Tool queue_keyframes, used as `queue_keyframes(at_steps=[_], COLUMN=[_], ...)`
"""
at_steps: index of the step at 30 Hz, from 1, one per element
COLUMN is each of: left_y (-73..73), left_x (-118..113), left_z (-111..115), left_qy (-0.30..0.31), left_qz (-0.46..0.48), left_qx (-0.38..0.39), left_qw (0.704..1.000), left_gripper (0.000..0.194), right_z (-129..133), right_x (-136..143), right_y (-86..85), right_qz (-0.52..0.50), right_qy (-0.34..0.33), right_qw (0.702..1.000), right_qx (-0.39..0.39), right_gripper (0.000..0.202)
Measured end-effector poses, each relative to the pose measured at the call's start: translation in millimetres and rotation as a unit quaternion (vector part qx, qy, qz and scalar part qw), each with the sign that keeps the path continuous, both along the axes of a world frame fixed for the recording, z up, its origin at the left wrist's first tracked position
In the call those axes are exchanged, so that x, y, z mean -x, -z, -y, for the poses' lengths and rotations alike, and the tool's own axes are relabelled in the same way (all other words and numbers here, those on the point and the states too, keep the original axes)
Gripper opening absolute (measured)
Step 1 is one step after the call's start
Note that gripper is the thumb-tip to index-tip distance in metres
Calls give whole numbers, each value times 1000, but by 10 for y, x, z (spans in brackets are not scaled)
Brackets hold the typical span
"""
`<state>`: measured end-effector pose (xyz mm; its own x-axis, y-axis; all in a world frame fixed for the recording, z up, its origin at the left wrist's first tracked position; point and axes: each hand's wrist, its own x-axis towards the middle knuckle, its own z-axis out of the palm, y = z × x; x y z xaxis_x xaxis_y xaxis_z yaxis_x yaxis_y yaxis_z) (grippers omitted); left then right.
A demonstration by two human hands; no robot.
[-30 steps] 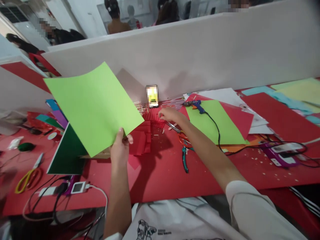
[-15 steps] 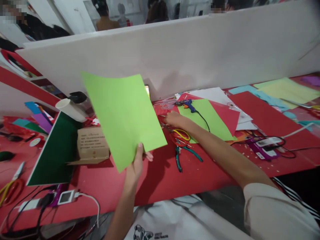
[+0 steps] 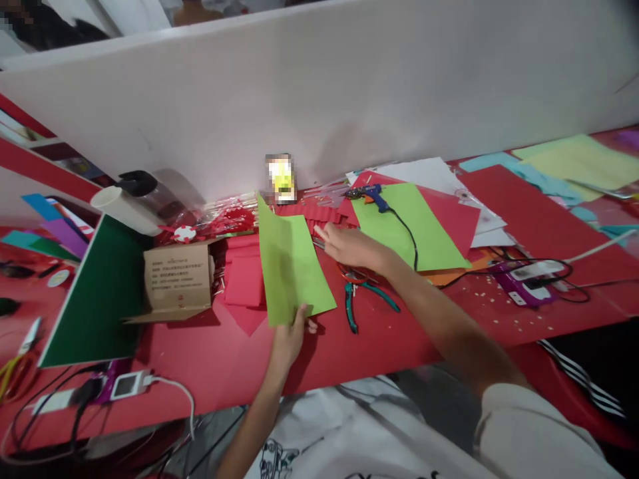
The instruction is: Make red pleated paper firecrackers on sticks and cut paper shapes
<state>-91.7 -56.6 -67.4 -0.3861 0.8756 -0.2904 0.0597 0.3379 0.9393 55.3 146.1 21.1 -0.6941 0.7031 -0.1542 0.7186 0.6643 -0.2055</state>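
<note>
My left hand [image 3: 291,336] pinches the lower edge of a light green sheet of paper [image 3: 294,266]. The sheet stands up from the table, curling at its left side. My right hand [image 3: 347,245] reaches across the table with fingers stretched out and apart, over red crepe paper strips [image 3: 312,213]. Under it lie scissors [image 3: 349,271], mostly hidden by the hand and wrist. Teal-handled pliers [image 3: 352,309] lie open just in front. A blue glue gun [image 3: 377,198] rests on another green sheet [image 3: 434,233] to the right of that hand.
On the left stand a cardboard box [image 3: 180,279], a dark green board [image 3: 100,299] and a white roll [image 3: 124,209]. Folded red paper [image 3: 244,273] lies beside the box. A lit phone [image 3: 282,178] leans on the white partition [image 3: 319,86]. A purple power strip [image 3: 522,283] with cables sits right.
The green sheet has been lowered and turned more edge-on, uncovering the phone and red paper. My left hand has shifted right and slightly down. My right hand's fingers have spread.
</note>
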Motion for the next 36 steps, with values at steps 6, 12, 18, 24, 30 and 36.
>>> queue_keyframes(at_steps=[6,12,18,24,30,36], left_y=[-63,-432,-114,123,-276,-497], left_x=[208,206,13,174,-18,-243], left_z=[311,644,295,11,-375,-716], left_qy=[2,226,305,325,273,297], left_qz=[15,-277,-542,-573,-479,-411], left_qx=[35,14,-137,-124,-107,8], left_qw=[999,934,771,742,827,862], left_gripper=[58,39,64,70,52,26], right_z=[284,270,241,181,336,500], right_x=[-118,-121,-170,-415,-252,-203], right_y=[378,303,295,434,702,706], right_qz=[-33,-1,-27,-436,-588,-596], right_qy=[1,35,77,135,192,182], right_qw=[999,999,996,824,634,647], right_qx=[30,27,25,337,464,441], right_gripper=[40,41,42,44,50,36])
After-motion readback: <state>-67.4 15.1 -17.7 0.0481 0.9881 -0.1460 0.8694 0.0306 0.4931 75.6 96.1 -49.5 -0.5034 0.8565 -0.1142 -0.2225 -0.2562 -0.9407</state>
